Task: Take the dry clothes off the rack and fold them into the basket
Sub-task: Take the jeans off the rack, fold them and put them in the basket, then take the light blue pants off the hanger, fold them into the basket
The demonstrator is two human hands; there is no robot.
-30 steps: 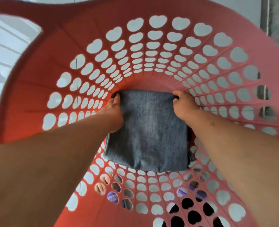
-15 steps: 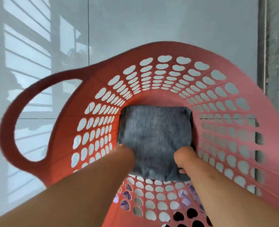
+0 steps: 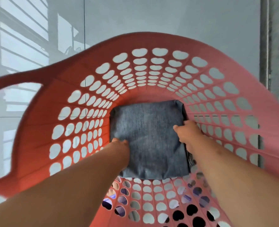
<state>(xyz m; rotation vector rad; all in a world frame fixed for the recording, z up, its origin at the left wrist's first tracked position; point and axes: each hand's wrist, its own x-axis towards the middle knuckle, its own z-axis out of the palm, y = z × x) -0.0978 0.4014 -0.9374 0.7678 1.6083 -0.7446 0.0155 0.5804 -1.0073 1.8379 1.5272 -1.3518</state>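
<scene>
A folded blue denim garment [image 3: 147, 138] lies flat on the bottom of the red perforated laundry basket [image 3: 79, 122]. Both my arms reach down into the basket. My left hand [image 3: 120, 143] is at the denim's left edge, thumb on top, its fingers mostly hidden by the fold. On the right edge, my right hand [image 3: 187, 132] has its thumb on the cloth and its fingers curled down the side. The drying rack is out of view.
The basket's looped handle [image 3: 12, 89] sticks out at the left. Grey floor tiles [image 3: 152, 17] carry sunlit window-bar shadows at the upper left. A grey vertical strip [image 3: 269, 46] runs along the right. Purple and dark shapes [image 3: 112, 202] show through the near holes.
The view has pulled back from the basket. My hands slid from the denim's far corners to its near edge, then to its sides. The denim now rests on the bottom.
</scene>
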